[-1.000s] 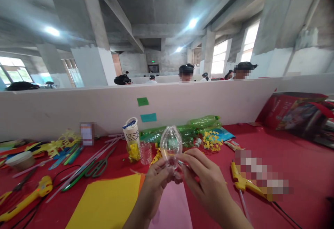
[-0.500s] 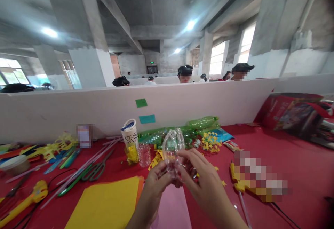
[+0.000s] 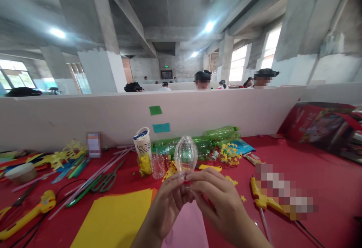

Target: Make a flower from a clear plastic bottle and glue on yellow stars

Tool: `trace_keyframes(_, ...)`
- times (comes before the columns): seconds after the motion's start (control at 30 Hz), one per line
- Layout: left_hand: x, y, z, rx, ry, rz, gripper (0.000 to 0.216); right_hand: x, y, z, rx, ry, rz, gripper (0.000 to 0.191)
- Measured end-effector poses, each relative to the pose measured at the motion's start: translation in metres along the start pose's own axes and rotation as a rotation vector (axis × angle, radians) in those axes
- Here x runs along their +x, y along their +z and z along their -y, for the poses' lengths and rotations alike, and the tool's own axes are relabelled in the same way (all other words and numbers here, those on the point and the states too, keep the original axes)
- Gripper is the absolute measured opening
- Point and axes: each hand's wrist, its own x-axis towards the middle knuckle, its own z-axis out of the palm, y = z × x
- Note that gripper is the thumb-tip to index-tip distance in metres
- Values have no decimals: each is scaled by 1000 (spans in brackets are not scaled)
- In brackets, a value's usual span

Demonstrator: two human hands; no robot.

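Observation:
A clear, egg-shaped ribbed plastic piece [image 3: 185, 155] stands upright above my fingers, over the red table [image 3: 311, 180]. My left hand [image 3: 166, 206] pinches its lower end from the left. My right hand [image 3: 219, 202] grips the same lower end from the right, and something small and red shows between the fingertips. Under my hands lie a pink sheet [image 3: 186, 227] and a yellow sheet [image 3: 115, 219].
Green plastic bottles [image 3: 217, 137], yellow paper stars [image 3: 230, 152], a paper cup [image 3: 143, 146] and a small clear bottle [image 3: 157, 167] stand behind my hands. Scissors [image 3: 106, 180] and a yellow glue gun [image 3: 31, 214] lie left; another glue gun [image 3: 261, 199] lies right. A white partition [image 3: 85, 118] backs the table, with people beyond.
The clear piece tilted half a second ago and now stands upright again, slightly higher. My fingers have closed more tightly around its lower end.

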Motion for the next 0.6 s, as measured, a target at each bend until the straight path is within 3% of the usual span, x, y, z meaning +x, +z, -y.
trace_keyframes(0.23, 1, -3, -3, 19, 16, 7, 18, -6, 9, -4, -54, -1, 11, 19)
trace_keyframes(0.43, 0, 1, 0, 3, 16, 49, 11, -3, 2, 0, 24, 36, -46, 19)
trace_keyframes(0.6, -1, 5, -1, -32, 11, -1, 8, -4, 8, 1, -99, -6, -26, 17)
